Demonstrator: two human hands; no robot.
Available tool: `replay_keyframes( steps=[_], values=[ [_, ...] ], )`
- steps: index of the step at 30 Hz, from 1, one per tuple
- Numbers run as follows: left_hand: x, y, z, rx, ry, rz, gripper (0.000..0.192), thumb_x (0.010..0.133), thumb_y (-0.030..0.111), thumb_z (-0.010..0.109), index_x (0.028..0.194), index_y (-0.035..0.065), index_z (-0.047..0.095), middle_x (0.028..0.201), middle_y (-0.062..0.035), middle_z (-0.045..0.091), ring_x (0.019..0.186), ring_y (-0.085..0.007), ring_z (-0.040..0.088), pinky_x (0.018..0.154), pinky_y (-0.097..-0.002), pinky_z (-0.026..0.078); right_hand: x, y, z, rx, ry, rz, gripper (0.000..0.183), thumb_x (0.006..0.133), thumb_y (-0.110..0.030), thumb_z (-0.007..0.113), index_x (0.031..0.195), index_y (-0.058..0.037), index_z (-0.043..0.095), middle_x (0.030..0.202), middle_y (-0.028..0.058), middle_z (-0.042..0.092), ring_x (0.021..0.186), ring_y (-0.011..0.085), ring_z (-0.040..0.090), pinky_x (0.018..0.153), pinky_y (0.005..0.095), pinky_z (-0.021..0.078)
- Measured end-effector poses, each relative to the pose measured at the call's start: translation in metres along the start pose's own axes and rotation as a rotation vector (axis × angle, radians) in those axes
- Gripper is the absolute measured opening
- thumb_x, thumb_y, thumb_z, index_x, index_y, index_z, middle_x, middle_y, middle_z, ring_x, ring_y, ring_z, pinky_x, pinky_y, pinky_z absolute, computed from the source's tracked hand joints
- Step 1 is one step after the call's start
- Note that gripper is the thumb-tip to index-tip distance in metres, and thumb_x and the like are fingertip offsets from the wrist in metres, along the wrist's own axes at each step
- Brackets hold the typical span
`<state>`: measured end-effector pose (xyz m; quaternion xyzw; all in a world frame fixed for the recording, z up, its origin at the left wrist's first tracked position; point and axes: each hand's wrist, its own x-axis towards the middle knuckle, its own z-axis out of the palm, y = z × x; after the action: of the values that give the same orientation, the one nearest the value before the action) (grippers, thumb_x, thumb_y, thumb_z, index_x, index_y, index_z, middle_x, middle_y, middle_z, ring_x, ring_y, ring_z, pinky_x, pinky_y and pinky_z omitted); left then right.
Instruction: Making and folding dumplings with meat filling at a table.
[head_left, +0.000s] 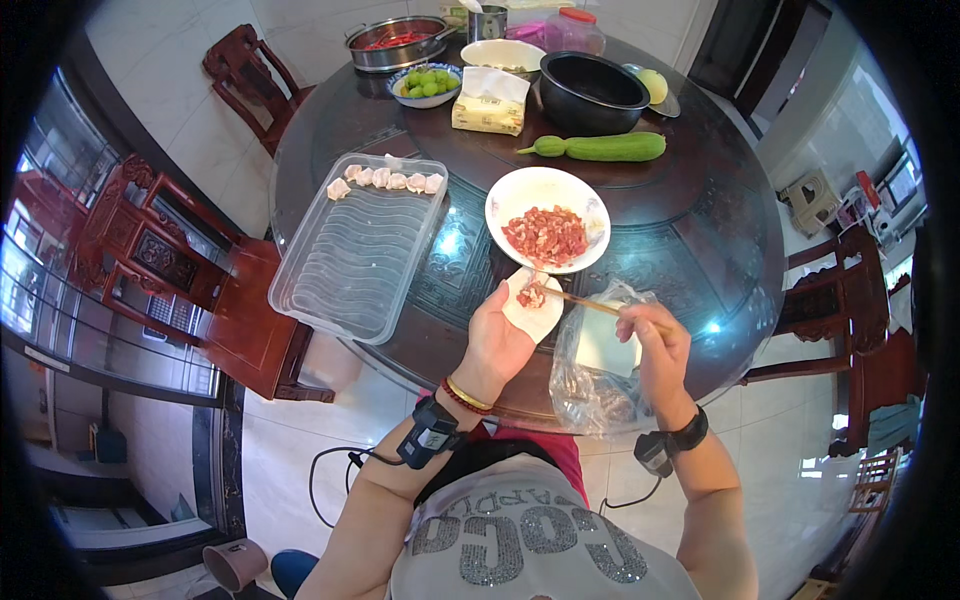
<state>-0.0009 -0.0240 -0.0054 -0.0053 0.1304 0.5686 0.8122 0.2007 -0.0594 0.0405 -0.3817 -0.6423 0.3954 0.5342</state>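
On my left hand (499, 341) lies a pale dumpling wrapper (534, 313) with a small heap of minced meat (532, 294) on it. My right hand (658, 345) grips wooden chopsticks (592, 303), whose tips touch that meat. Just beyond stands a white bowl (499, 196) with more raw minced meat (546, 234). A stack of wrappers (606, 345) sits in a clear plastic bag (592, 405) beside my right hand. To the left, a clear plastic tray (356, 262) holds several folded dumplings (382, 178) along its far end.
Farther back on the round dark wooden table (450, 292) are a green gourd (616, 147), a black pot (592, 94), a tissue pack (489, 112), a bowl of green fruit (426, 80) and a steel steamer pan (396, 56). Carved wooden chairs (255, 292) stand around it.
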Motion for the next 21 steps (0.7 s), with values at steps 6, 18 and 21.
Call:
replay_keyframes(
  steps=[6, 18, 21],
  values=[
    [-0.003, 0.002, -0.003, -0.041, 0.007, -0.009, 0.044, 0.098, 0.026, 0.026, 0.131, -0.0014, 0.035, 0.130, -0.0155, 0.044, 0.120, -0.0279, 0.043, 0.103, -0.0441, 0.033, 0.009, 0.008, -0.001, 0.122, 0.079, 0.047, 0.019, 0.090, -0.008, 0.049, 0.097, 0.0037, 0.061, 0.083, 0.0084, 0.059, 0.072, 0.0132, 0.054, 0.066, 0.0249, 0.0439],
    [-0.003, 0.001, -0.005, 0.002, 0.034, -0.022, 0.044, 0.098, 0.026, 0.028, 0.129, -0.0024, 0.037, 0.128, -0.0162, 0.046, 0.119, -0.0292, 0.045, 0.103, -0.0439, 0.034, 0.032, 0.033, 0.008, 0.361, 0.257, 0.150, 0.021, 0.091, -0.012, 0.049, 0.099, 0.0037, 0.061, 0.082, 0.0071, 0.061, 0.071, 0.0126, 0.055, 0.065, 0.0251, 0.0450],
    [-0.005, 0.002, -0.007, -0.002, 0.008, -0.027, 0.044, 0.098, 0.026, 0.028, 0.129, -0.0029, 0.037, 0.128, -0.0167, 0.046, 0.119, -0.0294, 0.045, 0.103, -0.0439, 0.034, 0.032, 0.028, 0.001, 0.218, 0.256, 0.133, 0.020, 0.091, -0.011, 0.050, 0.099, 0.0032, 0.061, 0.082, 0.0066, 0.061, 0.071, 0.0123, 0.055, 0.065, 0.0245, 0.0444]
  ],
)
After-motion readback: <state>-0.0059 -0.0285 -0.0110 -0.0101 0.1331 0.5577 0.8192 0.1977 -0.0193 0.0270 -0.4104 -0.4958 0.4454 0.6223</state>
